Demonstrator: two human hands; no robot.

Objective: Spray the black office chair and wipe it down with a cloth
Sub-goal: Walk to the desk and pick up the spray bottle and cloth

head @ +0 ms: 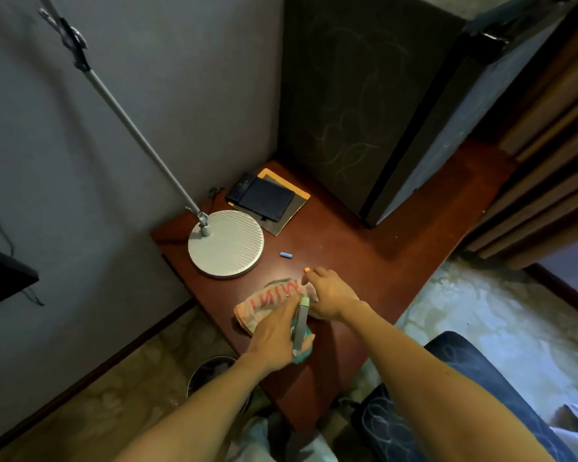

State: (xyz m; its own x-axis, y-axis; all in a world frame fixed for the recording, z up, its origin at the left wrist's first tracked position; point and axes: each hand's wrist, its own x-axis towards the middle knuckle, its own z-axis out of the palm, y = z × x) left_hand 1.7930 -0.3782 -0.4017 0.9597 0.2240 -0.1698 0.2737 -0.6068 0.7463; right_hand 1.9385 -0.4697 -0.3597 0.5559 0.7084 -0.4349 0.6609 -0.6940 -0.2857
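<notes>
A teal spray bottle (301, 328) with a pale grey-green trigger head stands near the front of the red-brown desk (364, 248). My left hand (274, 335) is wrapped around it from the left. Just behind the bottle lies a crumpled pinkish cloth (264, 303) with red letters. My right hand (329, 295) presses on the cloth's right end with its fingers curled onto the fabric. The dark office chair (457, 365), under a patterned cover, shows at the lower right beneath my right forearm.
A round white lamp base (227, 245) with a slanted pole stands at the desk's left. Dark notebooks (264, 200) lie behind it. A small blue piece (285, 255) and an orange piece (307, 269) lie loose. A tall dark cabinet (364, 105) stands at the back, a waste bin (214, 371) below the desk.
</notes>
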